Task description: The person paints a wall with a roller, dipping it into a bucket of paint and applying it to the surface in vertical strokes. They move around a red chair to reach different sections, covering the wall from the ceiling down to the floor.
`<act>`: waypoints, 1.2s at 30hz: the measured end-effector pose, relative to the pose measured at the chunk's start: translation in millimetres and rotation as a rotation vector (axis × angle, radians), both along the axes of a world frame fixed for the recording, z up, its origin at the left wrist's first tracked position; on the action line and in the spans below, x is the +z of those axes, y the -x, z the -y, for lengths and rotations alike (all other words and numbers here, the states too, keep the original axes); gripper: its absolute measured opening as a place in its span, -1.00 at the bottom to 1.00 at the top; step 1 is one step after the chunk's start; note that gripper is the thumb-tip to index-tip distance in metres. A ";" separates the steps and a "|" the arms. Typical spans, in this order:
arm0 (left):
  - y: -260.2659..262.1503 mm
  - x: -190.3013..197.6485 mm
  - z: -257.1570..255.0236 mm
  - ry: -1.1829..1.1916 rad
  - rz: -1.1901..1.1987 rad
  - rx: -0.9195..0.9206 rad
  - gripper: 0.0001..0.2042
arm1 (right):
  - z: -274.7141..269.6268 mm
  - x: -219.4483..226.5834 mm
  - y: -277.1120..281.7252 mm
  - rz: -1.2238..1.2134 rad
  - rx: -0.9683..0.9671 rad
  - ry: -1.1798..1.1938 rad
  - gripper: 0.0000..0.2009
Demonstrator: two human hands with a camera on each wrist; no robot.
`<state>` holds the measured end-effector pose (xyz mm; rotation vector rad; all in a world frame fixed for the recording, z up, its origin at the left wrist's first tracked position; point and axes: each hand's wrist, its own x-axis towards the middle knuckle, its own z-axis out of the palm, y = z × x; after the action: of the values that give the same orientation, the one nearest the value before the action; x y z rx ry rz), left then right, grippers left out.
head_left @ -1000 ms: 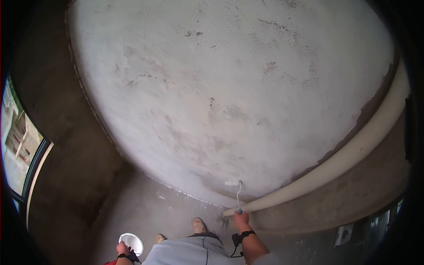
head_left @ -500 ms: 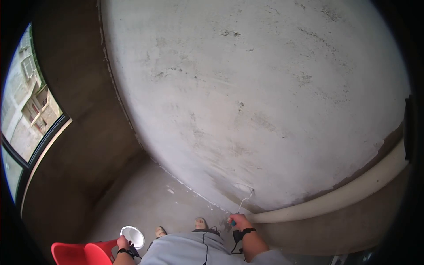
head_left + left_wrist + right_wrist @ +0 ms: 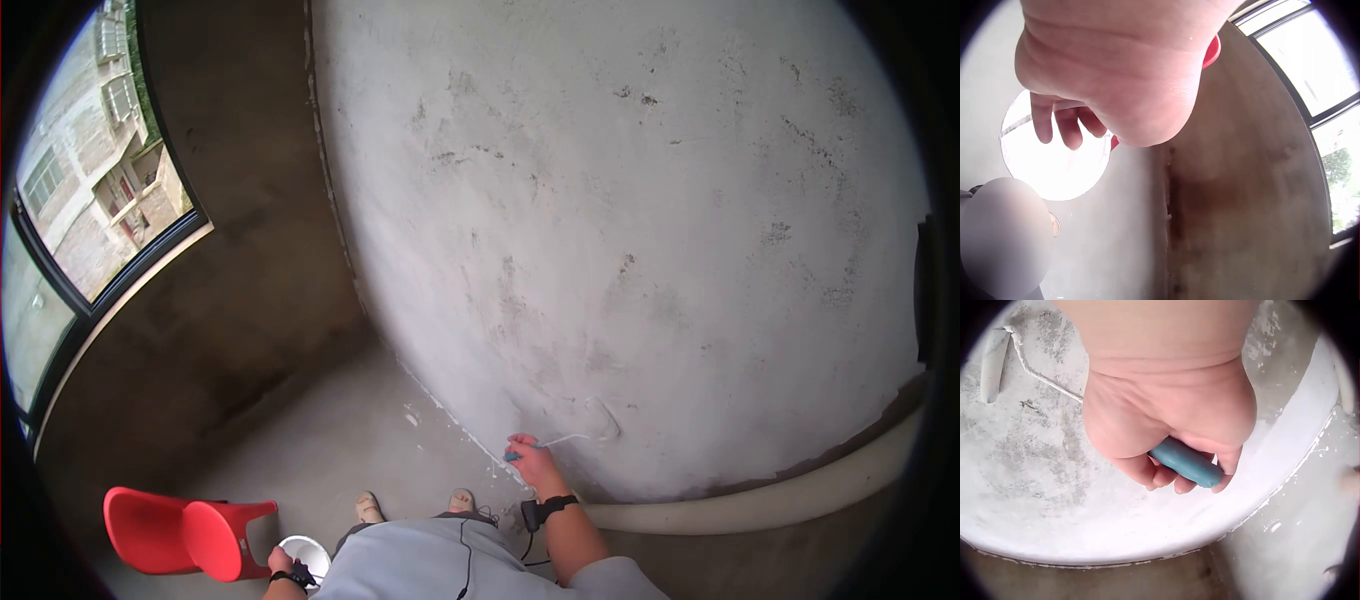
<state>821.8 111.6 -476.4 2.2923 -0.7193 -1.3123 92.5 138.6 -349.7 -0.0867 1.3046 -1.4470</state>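
My right hand (image 3: 535,466) grips the blue handle (image 3: 1185,464) of a paint roller. From there its bent wire frame reaches across to the roller head (image 3: 603,416), which lies against the lower part of the whitish, patchy wall (image 3: 560,200). Low at the left, my left hand (image 3: 281,562) holds a white bucket (image 3: 312,552) by its rim. In the left wrist view the fingers (image 3: 1069,130) hook over the rim, and the bucket's inside is too bright to make out what it contains.
A red plastic chair (image 3: 180,535) stands left of the bucket. A thick pale pipe (image 3: 760,505) runs along the wall's lower right. The dark side wall (image 3: 240,220) has a window (image 3: 100,170). My sandalled feet are on the grey floor (image 3: 330,440).
The head view has swung left, bringing the red chair into sight. Against the wall's marks, the roller head has moved left and then slightly up. The left hand keeps hold of the bucket.
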 end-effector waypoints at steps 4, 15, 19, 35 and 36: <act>18.0 35.0 -2.3 -0.211 -0.201 0.671 -0.71 | 13.2 11.9 -18.3 0.186 0.001 0.169 -0.82; 9.8 46.0 94.1 -0.212 -0.293 0.398 -0.64 | -54.0 -39.1 -68.5 0.026 -0.223 -0.505 -0.89; 10.4 30.6 145.0 -0.179 -0.296 0.298 -0.44 | -75.6 -44.9 -101.4 -0.046 -0.454 -0.555 -0.86; 62.5 -13.0 262.5 -0.207 -0.174 -0.110 -0.53 | -182.3 6.7 -145.6 -0.644 -0.407 -1.022 -0.78; 67.5 -16.4 260.9 -0.208 -0.194 -0.092 -0.53 | -185.8 -0.3 -135.3 -0.716 -0.348 -1.037 -0.77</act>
<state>754.3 -149.3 -492.9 2.2679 -0.6562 -1.6966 227.8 324.3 -350.0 0.3576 2.6255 -0.8450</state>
